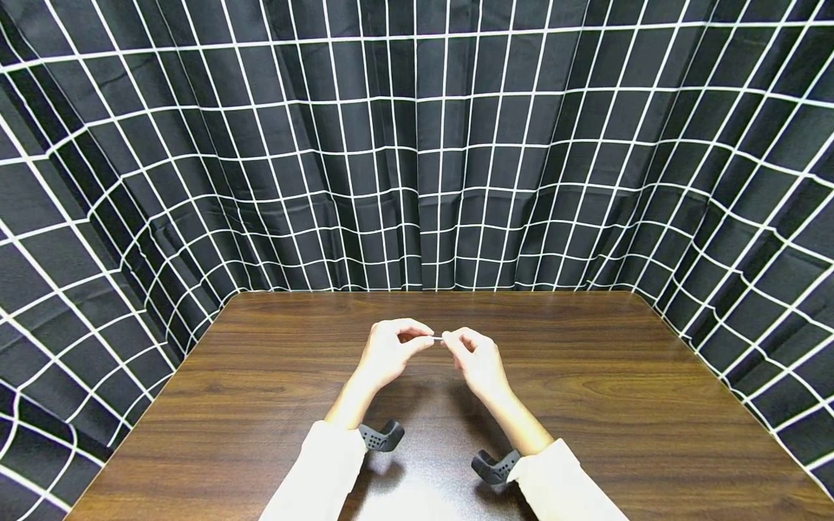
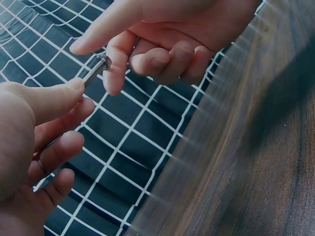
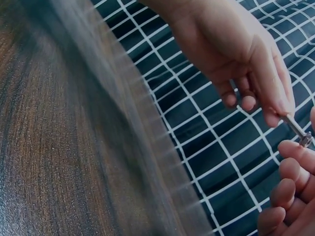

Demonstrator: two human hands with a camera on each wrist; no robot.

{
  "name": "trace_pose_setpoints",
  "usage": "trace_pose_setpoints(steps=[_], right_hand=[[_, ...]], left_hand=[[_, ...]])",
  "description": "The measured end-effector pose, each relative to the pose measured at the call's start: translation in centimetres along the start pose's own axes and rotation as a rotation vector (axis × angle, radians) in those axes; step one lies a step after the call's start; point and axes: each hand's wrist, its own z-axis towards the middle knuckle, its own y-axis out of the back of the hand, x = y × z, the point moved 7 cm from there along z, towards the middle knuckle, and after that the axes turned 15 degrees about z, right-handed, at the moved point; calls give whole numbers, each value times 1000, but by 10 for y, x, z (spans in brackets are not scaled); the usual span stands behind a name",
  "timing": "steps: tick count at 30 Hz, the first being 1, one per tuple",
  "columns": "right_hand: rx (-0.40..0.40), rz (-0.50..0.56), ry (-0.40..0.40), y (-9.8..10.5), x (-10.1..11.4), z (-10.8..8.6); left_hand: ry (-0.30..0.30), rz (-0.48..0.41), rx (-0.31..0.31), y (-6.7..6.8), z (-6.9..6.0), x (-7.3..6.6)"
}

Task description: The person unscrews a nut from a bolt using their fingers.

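A thin metal bolt (image 1: 438, 338) spans the short gap between the two hands above the table. My left hand (image 1: 386, 354) pinches its threaded shank between thumb and forefinger; the other fingers curl loosely. In the left wrist view, the bolt's wider end (image 2: 104, 62) points toward my right hand (image 2: 167, 34). The right thumb and forefinger stand apart on either side of that end, and the forefinger seems to touch it. From the right wrist view, the left hand (image 3: 241, 54) holds the shank, while the right hand's fingers (image 3: 290, 169) lie close to the bolt's end.
A brown wood-grain table (image 1: 274, 362) lies under both hands. Black curtains (image 1: 430, 145) with a white grid surround its back and sides. Dark bands (image 1: 383, 437) sit at both wrists, beside pale sleeves (image 1: 322, 470).
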Motion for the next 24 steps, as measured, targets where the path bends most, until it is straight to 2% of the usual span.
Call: trace_pose_setpoints(steps=[19,24], right_hand=[[-20,69,-16,4,-1,1],[-18,91,-36,4,-1,2]], left_hand=[[13,-5,9,0,0,-1],[0,-11,3,1,0,0]])
